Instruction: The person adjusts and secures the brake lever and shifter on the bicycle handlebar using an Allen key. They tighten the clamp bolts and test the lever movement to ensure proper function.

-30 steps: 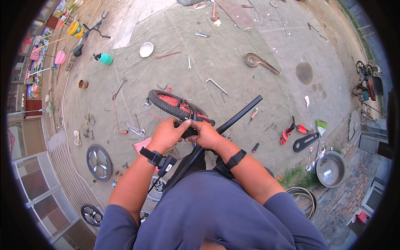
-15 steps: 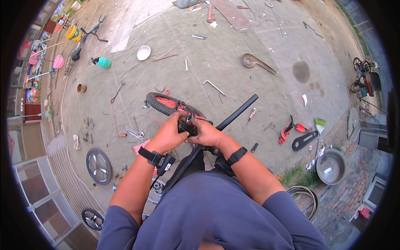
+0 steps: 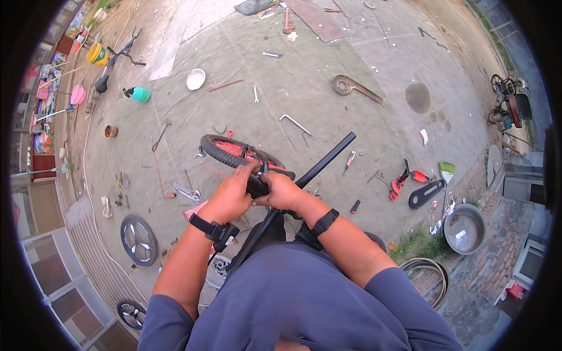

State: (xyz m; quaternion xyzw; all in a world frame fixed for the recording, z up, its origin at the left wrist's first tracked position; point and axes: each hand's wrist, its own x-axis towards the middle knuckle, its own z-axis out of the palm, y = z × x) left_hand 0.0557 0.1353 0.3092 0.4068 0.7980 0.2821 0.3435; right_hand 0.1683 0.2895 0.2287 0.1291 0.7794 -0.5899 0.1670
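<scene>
In front of my body, my left hand (image 3: 232, 196) and my right hand (image 3: 282, 191) are closed together on a black bicycle part (image 3: 256, 186). The fingers and thumbs cover most of it, so its exact kind is hidden. Just beyond them is a bicycle wheel (image 3: 218, 154) with a knobbly black tyre and red spokes. A straight black bar (image 3: 328, 159), like a handlebar, slants from my body, under my right wrist, out to the far right.
Wrenches (image 3: 187, 194), a hex key (image 3: 297, 124), a screwdriver (image 3: 349, 162) and a black grip (image 3: 355, 206) lie scattered on the ground cloth. To the right are a black chain guard (image 3: 426, 195), a broom (image 3: 446, 171) and a metal basin (image 3: 465, 229). A spoked black disc (image 3: 139, 240) lies left.
Both hands stay on the black part; my right hand has turned so that its back shows more and its fingers curl closer to my left. The view has shifted slightly.
</scene>
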